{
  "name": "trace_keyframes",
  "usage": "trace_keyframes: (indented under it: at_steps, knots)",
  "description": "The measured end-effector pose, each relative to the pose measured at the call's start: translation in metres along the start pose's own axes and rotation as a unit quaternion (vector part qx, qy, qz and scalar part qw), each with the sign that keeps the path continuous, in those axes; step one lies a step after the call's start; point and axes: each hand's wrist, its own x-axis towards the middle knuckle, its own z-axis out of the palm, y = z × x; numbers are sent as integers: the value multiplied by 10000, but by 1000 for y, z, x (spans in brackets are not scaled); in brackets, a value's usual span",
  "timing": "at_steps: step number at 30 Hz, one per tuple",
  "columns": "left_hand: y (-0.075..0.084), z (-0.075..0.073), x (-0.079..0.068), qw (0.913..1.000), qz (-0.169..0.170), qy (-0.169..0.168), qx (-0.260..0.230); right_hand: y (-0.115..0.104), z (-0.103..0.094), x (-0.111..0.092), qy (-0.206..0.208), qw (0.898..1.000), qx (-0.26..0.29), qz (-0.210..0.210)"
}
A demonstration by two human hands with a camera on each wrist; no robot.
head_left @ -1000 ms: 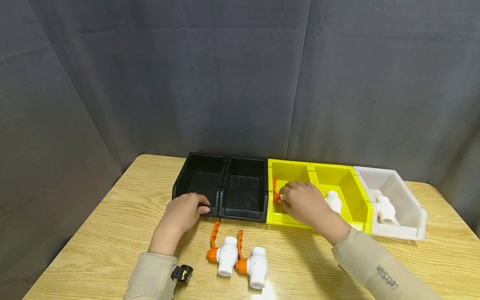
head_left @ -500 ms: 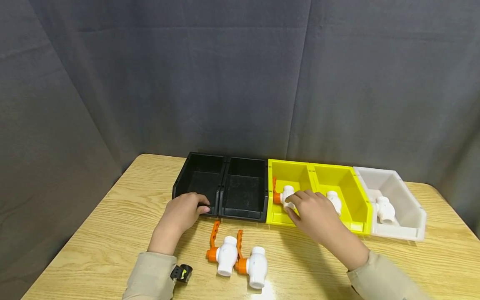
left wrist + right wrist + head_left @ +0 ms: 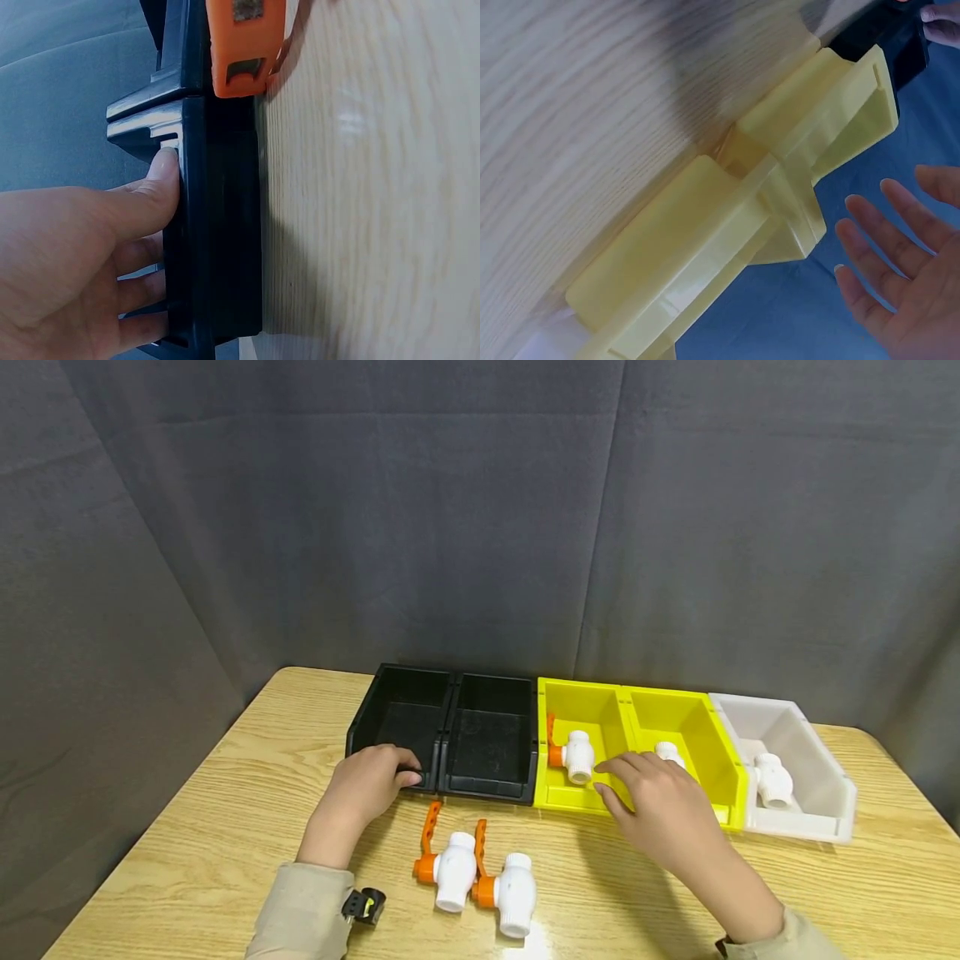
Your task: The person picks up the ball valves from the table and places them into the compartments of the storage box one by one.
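Observation:
My left hand (image 3: 367,783) holds the front rim of the leftmost black bin (image 3: 405,718). In the left wrist view its thumb lies on the rim (image 3: 174,135), while the fingertips are hidden behind the edge. With nothing in it, my right hand (image 3: 667,806) hovers over the front of the yellow bins, fingers spread and slightly bent. Just left of its fingertips, a white ball valve (image 3: 578,756) with an orange handle lies in the left yellow bin (image 3: 581,697). The right hand partly covers another white valve (image 3: 667,750) in the right yellow bin (image 3: 671,706).
Two more white ball valves (image 3: 455,872) (image 3: 516,893) with orange handles lie on the wooden table before the black bins. At the right end, a white bin (image 3: 810,777) holds one white valve (image 3: 772,779). A second black bin (image 3: 491,739) stands beside the first. Grey curtain (image 3: 480,527) hangs behind.
My right hand has let go of the valve in the left yellow bin and drawn back to the right, uncovering it. The left hand has stayed in place.

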Motion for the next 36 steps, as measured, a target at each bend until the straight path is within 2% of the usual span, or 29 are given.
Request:
trace_keyframes:
  at_steps: [10,14,24,36]
  knots:
    - [0,1,0,10000,-1,-9,-3,16,-10,-6,78,9996,52,254]
    - [-1,1,0,10000,-4,1,-14,25,-15,-9,253,9994,47,251]
    - [0,1,0,10000,-40,-15,1,42,-23,-16,478,9963,145,699]
    - [-1,1,1,10000,-6,6,-11,63,-37,-25,262,9906,308,1310]
